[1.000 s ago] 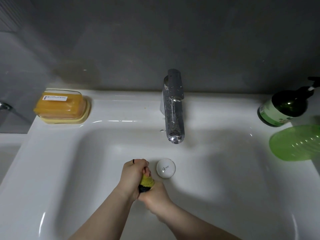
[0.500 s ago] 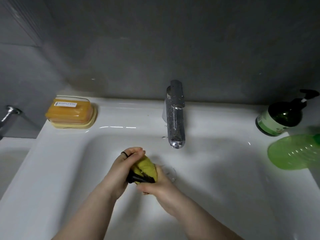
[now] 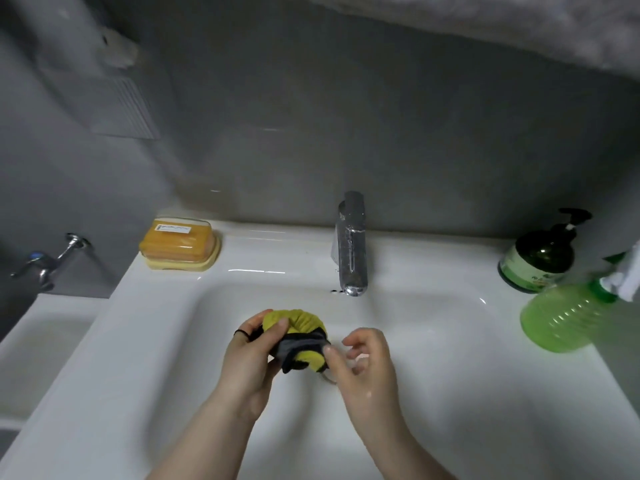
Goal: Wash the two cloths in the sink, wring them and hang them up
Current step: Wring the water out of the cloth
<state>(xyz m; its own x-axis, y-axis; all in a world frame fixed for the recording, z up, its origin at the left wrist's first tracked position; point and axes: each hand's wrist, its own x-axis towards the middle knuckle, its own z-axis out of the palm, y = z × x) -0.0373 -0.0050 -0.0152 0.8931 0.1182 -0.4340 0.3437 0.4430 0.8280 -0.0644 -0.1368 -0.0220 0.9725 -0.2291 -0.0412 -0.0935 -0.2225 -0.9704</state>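
left hand (image 3: pixel 247 362): bare, one thin black band (image 3: pixel 241 333) looped round a finger at its far-left edge | right hand (image 3: pixel 367 368): bare, small wet glint on its back near the wrist | left forearm (image 3: pixel 207 434), right forearm (image 3: pixel 391 441): both bare, uncovered down to the near edge of view

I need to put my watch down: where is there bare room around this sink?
Free: the sink ledge between soap dish and faucet, and between faucet and pump bottle. Crowded: the right corner with the green bottle, and mid-basin, where the left hand grips the cloth bundle.
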